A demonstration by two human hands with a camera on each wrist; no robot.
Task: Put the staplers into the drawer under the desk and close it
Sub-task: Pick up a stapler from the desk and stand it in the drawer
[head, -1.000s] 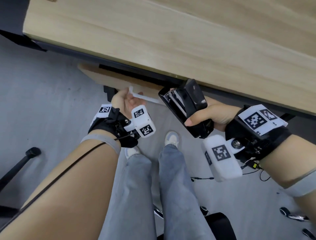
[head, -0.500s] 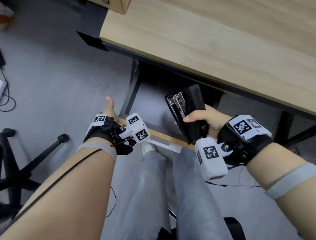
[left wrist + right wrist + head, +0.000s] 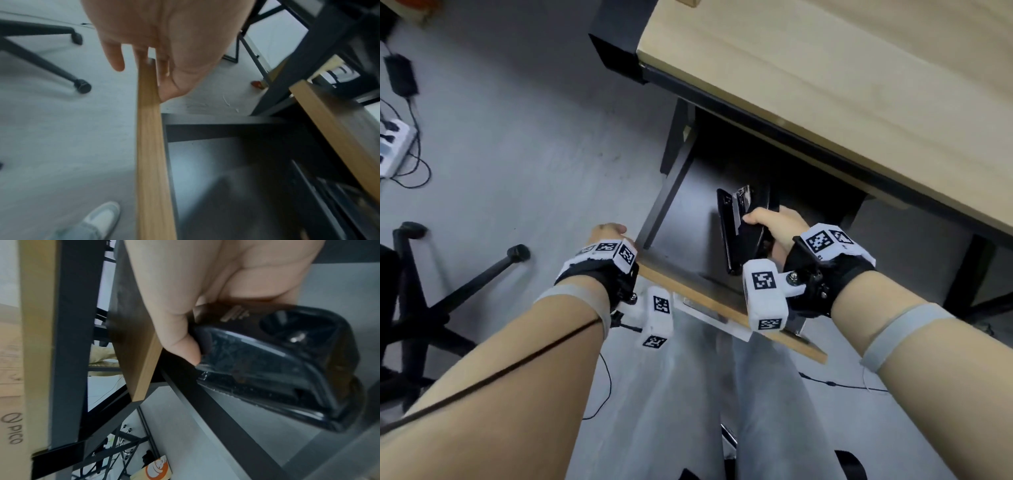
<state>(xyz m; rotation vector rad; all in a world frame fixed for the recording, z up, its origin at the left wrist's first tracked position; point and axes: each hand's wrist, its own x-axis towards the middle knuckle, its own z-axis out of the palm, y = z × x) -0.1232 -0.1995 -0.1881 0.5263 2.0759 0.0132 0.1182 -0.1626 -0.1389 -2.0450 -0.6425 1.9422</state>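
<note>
The drawer under the wooden desk (image 3: 825, 85) stands pulled out, its dark floor (image 3: 688, 219) bare where it shows. My left hand (image 3: 607, 233) holds the left end of the wooden drawer front (image 3: 705, 300). In the left wrist view the top edge of the front (image 3: 150, 146) runs between the thumb and fingers of that hand (image 3: 160, 69). My right hand (image 3: 777, 226) grips a black stapler (image 3: 736, 236) with a chrome magazine, held over the open drawer just behind its front. The right wrist view shows the thumb of my right hand (image 3: 205, 296) wrapped over the stapler (image 3: 277, 366).
A black desk leg (image 3: 674, 144) stands at the drawer's left side. An office chair base (image 3: 448, 298) sits on the grey floor at the left, beyond it a power strip (image 3: 390, 150) with cables. My legs in jeans (image 3: 688, 394) are below the drawer front.
The drawer has gone from nearly shut to wide open. My left hand shifted from the white handle to the front's left end. The stapler came down over the open drawer.
</note>
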